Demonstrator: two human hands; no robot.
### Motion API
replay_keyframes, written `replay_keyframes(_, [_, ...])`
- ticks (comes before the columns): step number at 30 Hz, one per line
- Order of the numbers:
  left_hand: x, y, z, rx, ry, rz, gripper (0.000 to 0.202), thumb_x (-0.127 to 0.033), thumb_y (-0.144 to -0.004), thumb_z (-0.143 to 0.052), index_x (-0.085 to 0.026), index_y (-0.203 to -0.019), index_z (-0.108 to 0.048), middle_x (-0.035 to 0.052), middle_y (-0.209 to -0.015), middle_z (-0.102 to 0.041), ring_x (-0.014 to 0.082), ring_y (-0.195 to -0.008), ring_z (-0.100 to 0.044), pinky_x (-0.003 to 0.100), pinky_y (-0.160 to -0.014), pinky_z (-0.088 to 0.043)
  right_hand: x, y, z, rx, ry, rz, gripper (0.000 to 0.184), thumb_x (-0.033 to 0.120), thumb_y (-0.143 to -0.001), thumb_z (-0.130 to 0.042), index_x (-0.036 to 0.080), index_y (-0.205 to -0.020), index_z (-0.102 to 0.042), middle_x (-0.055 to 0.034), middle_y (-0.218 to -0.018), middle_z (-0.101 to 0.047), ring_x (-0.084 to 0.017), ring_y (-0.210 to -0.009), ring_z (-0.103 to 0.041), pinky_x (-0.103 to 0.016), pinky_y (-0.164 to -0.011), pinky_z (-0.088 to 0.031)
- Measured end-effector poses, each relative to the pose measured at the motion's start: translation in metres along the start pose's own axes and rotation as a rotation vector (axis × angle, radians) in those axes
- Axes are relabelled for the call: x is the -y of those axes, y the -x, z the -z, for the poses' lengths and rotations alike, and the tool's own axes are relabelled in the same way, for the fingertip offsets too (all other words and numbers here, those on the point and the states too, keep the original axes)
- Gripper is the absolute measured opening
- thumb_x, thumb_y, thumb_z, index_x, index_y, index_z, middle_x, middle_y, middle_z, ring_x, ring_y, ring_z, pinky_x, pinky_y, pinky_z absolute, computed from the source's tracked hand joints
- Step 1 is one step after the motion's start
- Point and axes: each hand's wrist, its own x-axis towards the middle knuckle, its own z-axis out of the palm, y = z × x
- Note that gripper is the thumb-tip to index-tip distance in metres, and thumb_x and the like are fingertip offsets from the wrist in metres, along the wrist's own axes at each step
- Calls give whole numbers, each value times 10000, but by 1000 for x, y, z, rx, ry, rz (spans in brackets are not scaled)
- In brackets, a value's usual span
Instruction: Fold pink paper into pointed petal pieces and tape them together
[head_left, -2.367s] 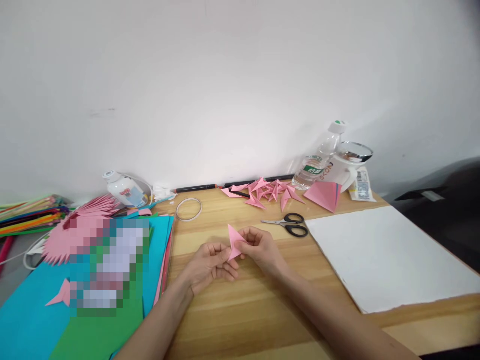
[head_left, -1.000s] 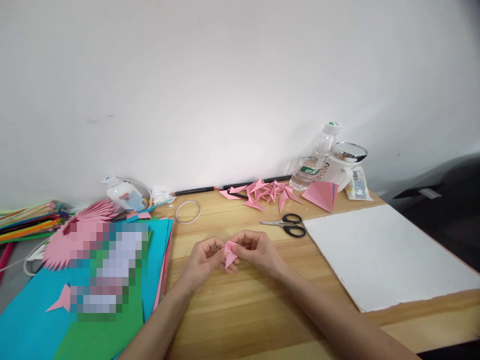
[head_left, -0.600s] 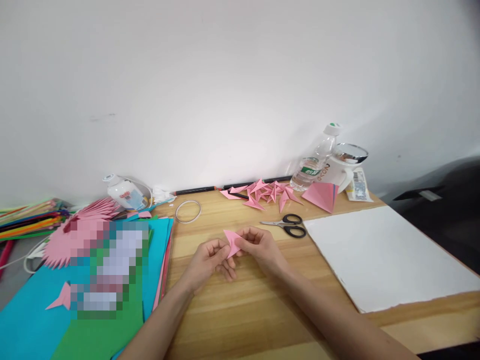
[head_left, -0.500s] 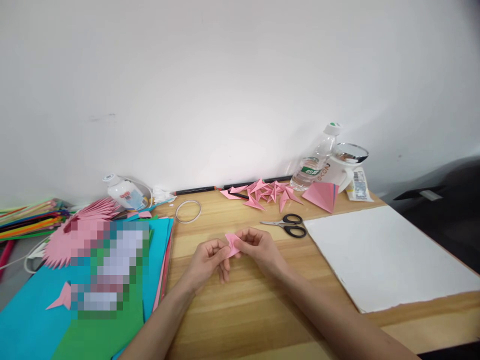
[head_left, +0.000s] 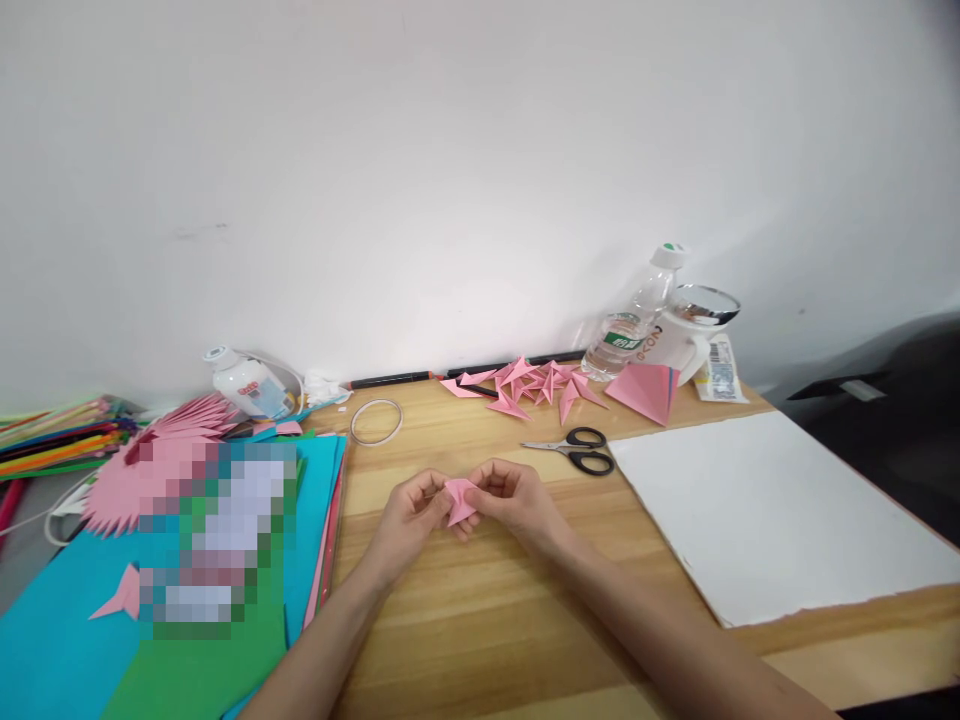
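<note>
A small piece of folded pink paper is held above the middle of the wooden table. My left hand pinches its left side between thumb and fingers. On its right side, the thumb of my right hand presses against the paper, with the fingers curled behind. Parts of the paper's edges are hidden by my fingertips. Black-handled scissors lie just beyond my right hand. Further back, several folded pink paper pieces are heaped near the wall.
A white board covers the table's right side. Behind it stand a water bottle, a mug and stacked pink paper. At left are blue sheets, a pleated pink paper ring and a white bottle. A thin ring lies behind my left hand.
The pink paper has turned slightly and shifted a little left and down. My left hand's fingers have curled in closer around it, while my right hand has barely moved.
</note>
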Motion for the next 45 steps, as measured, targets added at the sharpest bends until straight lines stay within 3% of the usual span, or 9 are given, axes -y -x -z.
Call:
replay_keyframes(5, [3,0,-4,4,-3,-14,278,-397,-750,-608,-143,-680,-519,-3,-551,-589,116,-478,-548,227,-486,-438,-2,1,-2,69,-25,-2,301,389,-645,-708,136,-675,-549,1,-512,-608,-123,-457,-567,-243,-498,-426])
replay_keyframes(9, [3,-1,-2,-7,109,71,269,-388,-749,-613,-135,-707,-532,11,-606,-600,101,-469,-535,203,-437,-402,-2,-1,1,-45,5,21,289,378,-619,-725,137,-683,-577,6,-555,-613,-106,-492,-557,-236,-532,-440])
replay_keyframes(13, [-3,0,2,-27,179,118,209,-288,-705,-683,-117,-778,-586,36,-710,-638,88,-524,-548,196,-479,-417,1,-2,3,-139,18,39,275,376,-598,-729,150,-692,-604,1,-610,-620,-121,-551,-572,-257,-586,-469])
replay_keyframes(20, [-8,-1,4,-91,249,156,230,-209,-597,-772,-104,-751,-637,6,-593,-622,58,-490,-528,157,-455,-378,1,-1,3,-148,35,73,235,338,-605,-729,144,-690,-629,-2,-640,-620,-106,-568,-544,-239,-587,-441])
replay_keyframes(26, [-10,0,3,-63,271,189,232,-208,-578,-785,-109,-727,-637,-11,-565,-596,46,-466,-508,149,-433,-360,-1,-1,3,-117,86,76,235,353,-627,-717,141,-689,-637,-31,-681,-654,-135,-612,-579,-266,-613,-457])
replay_keyframes(35, [-4,-1,6,-75,197,149,179,-210,-651,-735,-115,-739,-612,-17,-574,-583,44,-493,-514,139,-445,-369,-11,1,-1,-67,197,204,191,337,-719,-648,147,-733,-655,-50,-730,-673,-160,-666,-616,-279,-658,-482])
replay_keyframes(42, [-3,-2,2,-106,88,103,249,-292,-656,-720,-124,-764,-571,3,-630,-615,80,-476,-548,174,-416,-407,-6,4,-5,-15,53,153,196,332,-712,-660,144,-752,-622,-28,-698,-644,-140,-618,-608,-284,-650,-503])
replay_keyframes(45, [-2,-2,1,-108,-20,98,272,-366,-686,-677,-129,-690,-542,-10,-530,-582,98,-404,-531,199,-372,-409,-5,3,-3,-55,27,147,209,337,-679,-691,150,-701,-599,-13,-665,-635,-135,-615,-609,-280,-655,-510])
